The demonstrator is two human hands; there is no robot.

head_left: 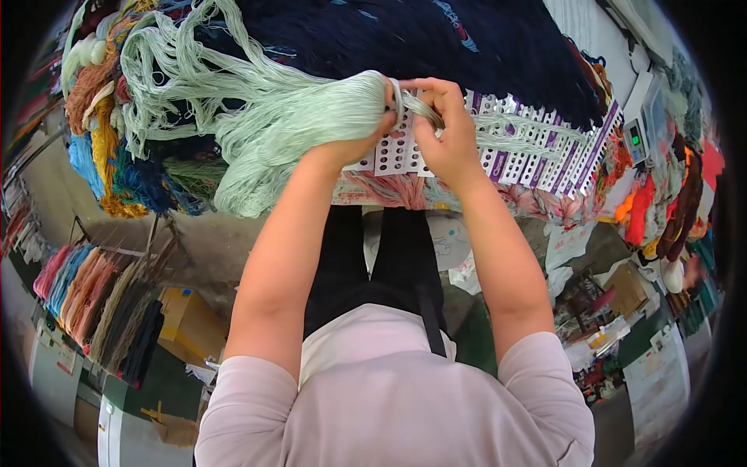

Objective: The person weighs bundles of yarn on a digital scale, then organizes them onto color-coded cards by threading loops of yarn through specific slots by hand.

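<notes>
Pale green thread point(303, 113) lies in a thick, loose bundle across the upper left and middle. My left hand point(362, 140) is wrapped round the right end of that bundle, its fingers partly hidden by the strands. Beside it, my right hand point(450, 124) is closed in a pinch on a thin twisted strand of the thread, close to my left fingertips. Under and right of my hands are white cards point(397, 156) with rows of holes and purple bands. More pale strands point(529, 134) lie over the cards on the right.
Dark navy thread point(436, 47) covers the far side. Colored skeins point(101, 148) hang at the left edge, pink braided thread point(389, 189) along the near edge. A device with a green display point(636, 140) is at right. Hanging skeins point(101, 300) and a cardboard box point(191, 323) are lower left.
</notes>
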